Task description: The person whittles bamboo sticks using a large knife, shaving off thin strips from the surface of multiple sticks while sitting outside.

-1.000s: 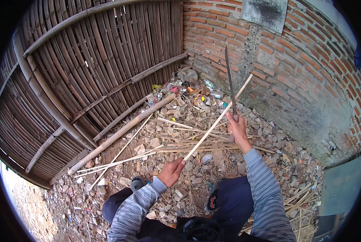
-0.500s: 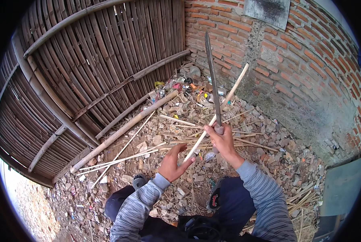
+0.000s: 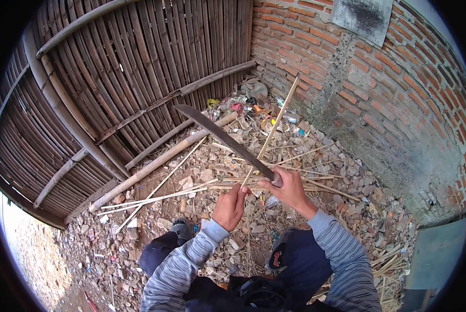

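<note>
left hand [image 3: 230, 209]: grip clasping pale stick [image 3: 281, 115] near end | right hand [image 3: 287, 192]: grip round machete [image 3: 217, 132] handle, blade crossing stick | stick above rubble ground [image 3: 347, 221], tip toward edge by brick wall [image 3: 399, 112] | risk: blade skidding down stick could cut left hand

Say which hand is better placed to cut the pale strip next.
Probably the right hand: it grips the long knife, which crosses the pale strip; the left hand holds that strip.
</note>
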{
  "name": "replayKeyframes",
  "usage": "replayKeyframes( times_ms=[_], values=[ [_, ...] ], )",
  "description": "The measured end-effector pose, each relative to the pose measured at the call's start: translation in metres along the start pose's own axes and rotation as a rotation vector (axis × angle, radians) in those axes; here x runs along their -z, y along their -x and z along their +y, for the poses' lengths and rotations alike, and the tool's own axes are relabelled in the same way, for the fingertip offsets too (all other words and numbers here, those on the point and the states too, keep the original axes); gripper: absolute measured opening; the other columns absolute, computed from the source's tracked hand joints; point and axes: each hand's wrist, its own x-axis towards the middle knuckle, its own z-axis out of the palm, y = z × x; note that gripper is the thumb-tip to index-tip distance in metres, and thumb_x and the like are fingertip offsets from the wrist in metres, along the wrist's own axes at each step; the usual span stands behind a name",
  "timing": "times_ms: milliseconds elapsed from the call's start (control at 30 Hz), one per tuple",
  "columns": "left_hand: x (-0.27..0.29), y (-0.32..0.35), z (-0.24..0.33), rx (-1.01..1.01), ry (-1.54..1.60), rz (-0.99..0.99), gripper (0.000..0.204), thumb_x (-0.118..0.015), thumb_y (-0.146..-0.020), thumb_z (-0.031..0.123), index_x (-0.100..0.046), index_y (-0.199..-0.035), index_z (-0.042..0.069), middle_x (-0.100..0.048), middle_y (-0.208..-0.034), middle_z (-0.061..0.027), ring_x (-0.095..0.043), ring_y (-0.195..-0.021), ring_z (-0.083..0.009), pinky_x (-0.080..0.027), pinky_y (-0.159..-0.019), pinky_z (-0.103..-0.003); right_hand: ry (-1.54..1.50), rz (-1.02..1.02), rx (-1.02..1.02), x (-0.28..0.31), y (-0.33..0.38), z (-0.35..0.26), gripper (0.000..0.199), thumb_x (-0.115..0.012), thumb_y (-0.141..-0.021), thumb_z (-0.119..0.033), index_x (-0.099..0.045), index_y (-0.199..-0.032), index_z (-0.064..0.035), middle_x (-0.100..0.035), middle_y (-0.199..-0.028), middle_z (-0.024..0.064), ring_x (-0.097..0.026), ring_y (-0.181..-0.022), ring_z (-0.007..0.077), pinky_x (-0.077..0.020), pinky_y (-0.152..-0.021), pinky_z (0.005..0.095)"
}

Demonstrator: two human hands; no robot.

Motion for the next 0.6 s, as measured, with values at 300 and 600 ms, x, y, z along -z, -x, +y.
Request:
replayKeyframes(
  times_ms=[300, 600],
  values=[
    [-0.010, 0.003, -0.018, -0.111, -0.272, 0.002, 0.026, -0.051, -0.107, 0.020, -0.062, -0.095, 0.000, -0.065, -0.070, -0.0281, -0.067, -0.070, -0.0488, -0.053, -0.066, -0.057, 0.237, -0.064, 0.166, -0.012, 0.005, -0.007, 0.030, -0.084, -0.079, -0.032, -0.069, -0.092, -0.0099, -0.067, -0.063, 0.0101, -0.070, -0.057, 0.0300, -0.0511, -0.051, 0.0424],
    [-0.020, 0.012, -0.034, -0.130, -0.426, 0.106, 0.024, -0.055, -0.105, 0.022, -0.057, -0.091, 0.002, -0.060, -0.060, -0.0269, -0.063, -0.056, -0.0484, -0.050, -0.050, -0.057, 0.194, -0.131, -0.100, -0.020, -0.004, 0.012, 0.021, -0.077, -0.080, -0.026, -0.071, -0.088, -0.0070, -0.067, -0.065, 0.0164, -0.068, -0.063, 0.0409, -0.0543, -0.059, 0.0479]
  ],
)
